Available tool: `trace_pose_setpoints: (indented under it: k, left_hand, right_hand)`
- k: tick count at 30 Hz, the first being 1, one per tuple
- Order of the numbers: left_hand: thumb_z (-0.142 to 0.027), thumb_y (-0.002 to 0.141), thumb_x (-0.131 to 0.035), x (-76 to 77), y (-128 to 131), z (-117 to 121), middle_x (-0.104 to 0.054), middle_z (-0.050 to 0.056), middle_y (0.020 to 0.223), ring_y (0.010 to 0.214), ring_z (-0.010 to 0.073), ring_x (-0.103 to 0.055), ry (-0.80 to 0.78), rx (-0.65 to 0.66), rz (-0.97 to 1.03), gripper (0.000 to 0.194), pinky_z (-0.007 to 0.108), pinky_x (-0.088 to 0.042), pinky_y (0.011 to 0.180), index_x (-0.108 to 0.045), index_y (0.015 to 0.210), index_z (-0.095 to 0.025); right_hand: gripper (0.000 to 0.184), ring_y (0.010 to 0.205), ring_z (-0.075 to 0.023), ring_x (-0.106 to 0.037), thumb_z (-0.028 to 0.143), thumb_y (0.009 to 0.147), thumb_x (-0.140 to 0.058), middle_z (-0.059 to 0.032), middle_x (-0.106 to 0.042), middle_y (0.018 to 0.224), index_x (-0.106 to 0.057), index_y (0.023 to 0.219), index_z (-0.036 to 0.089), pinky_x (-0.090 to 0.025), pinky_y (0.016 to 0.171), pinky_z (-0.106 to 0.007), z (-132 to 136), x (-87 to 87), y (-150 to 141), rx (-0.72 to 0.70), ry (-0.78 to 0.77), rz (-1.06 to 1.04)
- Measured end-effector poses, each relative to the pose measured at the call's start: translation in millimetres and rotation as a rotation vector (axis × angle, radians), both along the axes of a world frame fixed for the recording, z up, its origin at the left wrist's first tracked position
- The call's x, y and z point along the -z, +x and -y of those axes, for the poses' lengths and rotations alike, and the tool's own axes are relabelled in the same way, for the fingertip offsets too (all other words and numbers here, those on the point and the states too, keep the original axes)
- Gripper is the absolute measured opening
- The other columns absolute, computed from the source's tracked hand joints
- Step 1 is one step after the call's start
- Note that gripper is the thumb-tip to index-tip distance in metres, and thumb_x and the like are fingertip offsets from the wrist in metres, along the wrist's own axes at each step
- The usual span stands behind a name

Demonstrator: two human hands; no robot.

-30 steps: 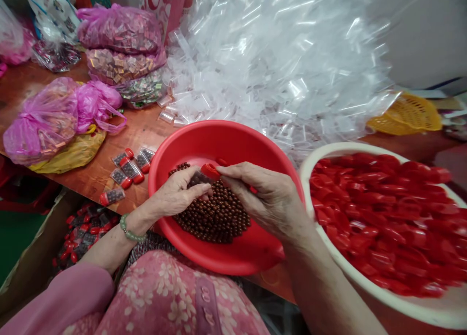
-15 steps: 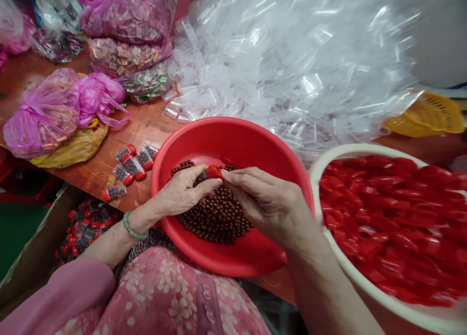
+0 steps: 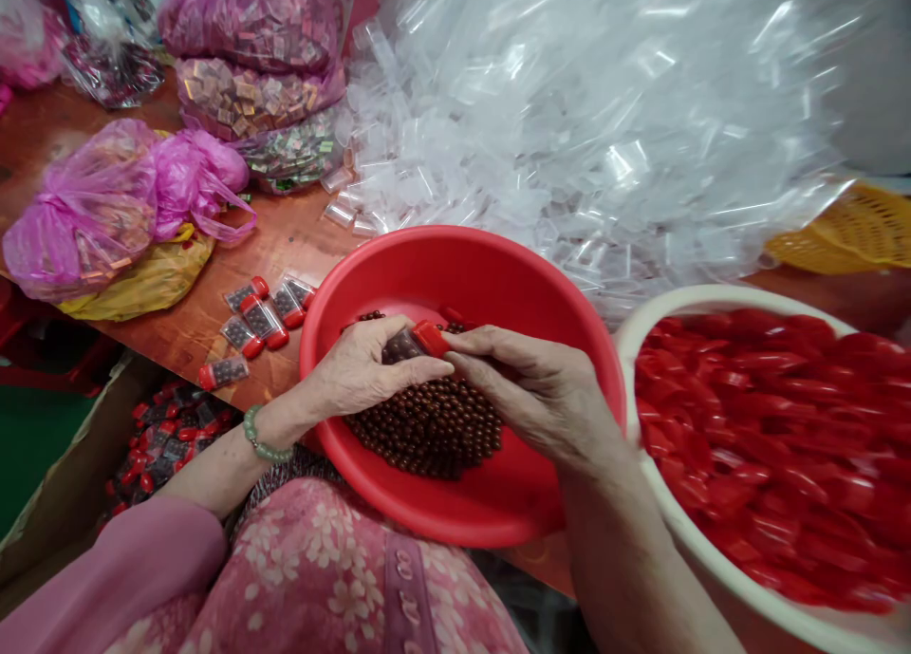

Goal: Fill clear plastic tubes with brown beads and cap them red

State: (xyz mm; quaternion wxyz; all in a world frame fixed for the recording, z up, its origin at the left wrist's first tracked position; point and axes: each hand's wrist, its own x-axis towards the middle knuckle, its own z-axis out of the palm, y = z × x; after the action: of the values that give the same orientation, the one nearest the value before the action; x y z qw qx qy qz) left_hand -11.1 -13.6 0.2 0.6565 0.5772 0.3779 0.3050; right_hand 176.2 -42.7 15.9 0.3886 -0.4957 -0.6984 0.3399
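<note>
My left hand [image 3: 360, 374] is closed around a small clear tube [image 3: 400, 346] filled with brown beads. A red cap [image 3: 430, 337] sits on the tube's end, and the fingertips of my right hand [image 3: 530, 398] pinch it. Both hands hover over a red basin [image 3: 498, 284] that holds a heap of brown beads [image 3: 431, 428]. The basin rests partly on my lap and partly on the table edge.
A white basin of red caps [image 3: 769, 426] stands at the right. Several filled capped tubes [image 3: 260, 320] lie on the wooden table, more in a box [image 3: 163, 436] below. A heap of empty clear tubes [image 3: 584, 132] lies behind; pink bags [image 3: 120, 198] sit left, a yellow basket [image 3: 846, 236] right.
The hands stay together on the tube and cap. The view has shifted slightly, so the basins appear a little further right and lower.
</note>
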Motion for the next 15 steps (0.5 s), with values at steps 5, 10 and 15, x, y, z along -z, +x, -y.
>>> trace_pose_setpoints:
  k: [5, 10, 15]
  left_hand:
    - [-0.031, 0.072, -0.076, 4.4, 1.9, -3.7, -0.061, 0.000, 0.081, 0.074, 0.0117, -0.052, -0.050, -0.005, 0.049, 0.028, 0.025, -0.043, 0.070, -0.064, 0.090, -0.014]
    - [-0.022, 0.074, -0.066, 5.4, 3.4, -3.3, -0.058, 0.000, 0.078, 0.073, 0.0112, -0.051, -0.031, 0.020, 0.065, 0.012, 0.024, -0.042, 0.069, -0.061, 0.082, -0.014]
    - [-0.012, 0.071, -0.058, 4.7, 2.9, -3.0, -0.043, -0.006, 0.065, 0.059, 0.0063, -0.037, 0.026, -0.003, -0.010, 0.004, 0.021, -0.030, 0.057, -0.055, 0.072, -0.015]
  right_hand:
    - [0.013, 0.075, -0.0157, -0.071, 0.020, 0.086, -0.065, -0.0013, -0.076, 0.085, -0.075, 0.093, 0.025, -0.059, 0.078, -0.032, 2.7, 4.8, -8.8, 0.112, 0.088, -0.011]
    - [0.016, 0.077, -0.0158, -0.071, 0.017, 0.087, -0.065, -0.0022, -0.076, 0.088, -0.074, 0.096, 0.026, -0.059, 0.075, -0.031, 4.8, 4.0, -13.6, 0.093, 0.149, 0.010]
    - [0.018, 0.079, -0.0150, -0.071, 0.015, 0.085, -0.066, -0.0016, -0.076, 0.088, -0.075, 0.096, 0.026, -0.059, 0.076, -0.030, 4.3, 3.1, -14.3, 0.067, 0.140, -0.023]
